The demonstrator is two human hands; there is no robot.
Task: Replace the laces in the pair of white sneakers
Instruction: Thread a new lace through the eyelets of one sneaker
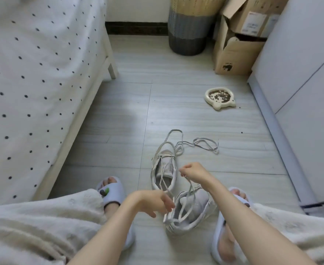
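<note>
Bare forearms, fluffy cream robe (42, 217), pale lilac slippers (112, 194).

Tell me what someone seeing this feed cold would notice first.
Low in the middle, two worn white sneakers lie on the pale plank floor, with the right hand pinching a flat off-white lace and the left hand at its other end. Beyond them a loose lace lies tangled on the floor. Further right sits a cream cat-shaped bowl of brown kibble.

Home bedroom; bed (33, 83); pet-food dish (220, 97)
</note>
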